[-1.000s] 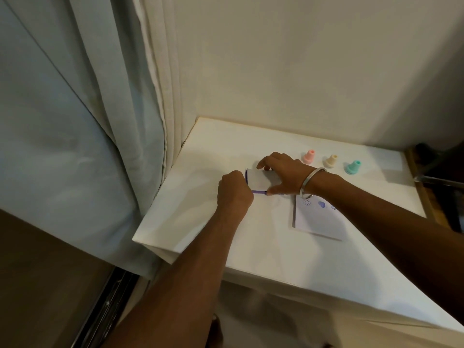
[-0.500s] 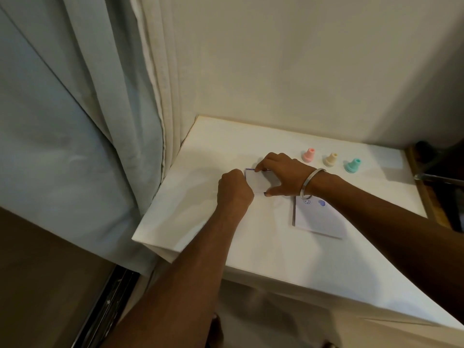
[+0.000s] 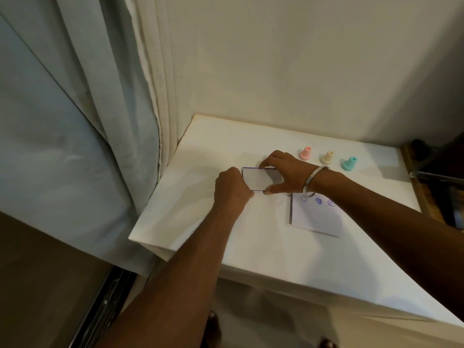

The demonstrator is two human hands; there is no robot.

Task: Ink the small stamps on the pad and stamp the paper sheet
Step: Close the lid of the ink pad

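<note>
- I see the ink pad [image 3: 258, 178] lying flat on the white table [image 3: 251, 242], left of the paper sheet [image 3: 315, 217].
- My left hand [image 3: 232, 189] is curled against the pad's left edge; my right hand [image 3: 283, 173] pinches its far and near edges between fingers and thumb.
- The sheet carries three purple marks, none readable.
- Pink stamp [image 3: 305, 153], cream stamp [image 3: 327, 157] and teal stamp [image 3: 349, 163] stand at the far right.

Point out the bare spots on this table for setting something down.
Free: the far-left corner of the table by the curtain, and the near strip below the paper sheet. Crowded: around the ink pad and the stamps.
</note>
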